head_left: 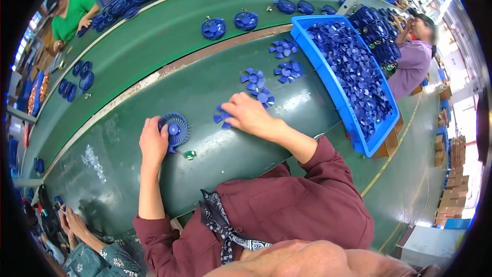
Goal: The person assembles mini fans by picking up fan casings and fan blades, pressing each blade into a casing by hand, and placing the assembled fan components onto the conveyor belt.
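blue fan grille (176, 129) gripped by left hand (152, 142) | right hand (248, 114) fingers closed on fan blade (223, 117)

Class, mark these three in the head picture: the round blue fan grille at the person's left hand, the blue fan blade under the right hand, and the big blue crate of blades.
round blue fan grille (177, 128), head view, its hub
blue fan blade (222, 117), head view, a vane left of the fingers
blue crate (328, 79), head view, its near long rim
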Motion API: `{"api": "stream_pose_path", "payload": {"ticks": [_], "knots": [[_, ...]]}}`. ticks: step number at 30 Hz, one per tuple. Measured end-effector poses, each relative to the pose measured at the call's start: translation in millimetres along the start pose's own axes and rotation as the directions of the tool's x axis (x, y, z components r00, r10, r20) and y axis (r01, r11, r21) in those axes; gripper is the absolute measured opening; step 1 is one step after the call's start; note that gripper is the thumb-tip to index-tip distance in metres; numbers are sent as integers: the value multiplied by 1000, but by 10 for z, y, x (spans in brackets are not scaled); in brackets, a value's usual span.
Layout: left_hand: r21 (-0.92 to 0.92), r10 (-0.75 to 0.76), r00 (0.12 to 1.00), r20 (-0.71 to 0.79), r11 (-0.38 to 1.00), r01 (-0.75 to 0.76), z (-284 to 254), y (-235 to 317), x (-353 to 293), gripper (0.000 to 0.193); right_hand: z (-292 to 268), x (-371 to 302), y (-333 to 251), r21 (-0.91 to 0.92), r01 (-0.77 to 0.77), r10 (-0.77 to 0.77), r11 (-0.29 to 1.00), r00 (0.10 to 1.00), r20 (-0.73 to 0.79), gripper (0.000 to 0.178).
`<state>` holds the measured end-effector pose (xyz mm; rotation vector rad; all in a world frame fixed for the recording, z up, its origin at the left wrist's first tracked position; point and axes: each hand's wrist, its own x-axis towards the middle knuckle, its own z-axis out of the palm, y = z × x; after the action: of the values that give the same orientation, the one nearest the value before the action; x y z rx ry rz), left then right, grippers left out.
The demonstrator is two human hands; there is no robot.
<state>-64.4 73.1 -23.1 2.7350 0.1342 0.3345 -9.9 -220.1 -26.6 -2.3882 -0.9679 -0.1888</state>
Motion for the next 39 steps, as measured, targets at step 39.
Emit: {"api": "stream_pose_path", "payload": {"ticks": [39], "knots": [[-896,-133,886,444,-67,439,124,276,-355,27,489,172,-82,136,-128,144,982,984,-110,30]]}}
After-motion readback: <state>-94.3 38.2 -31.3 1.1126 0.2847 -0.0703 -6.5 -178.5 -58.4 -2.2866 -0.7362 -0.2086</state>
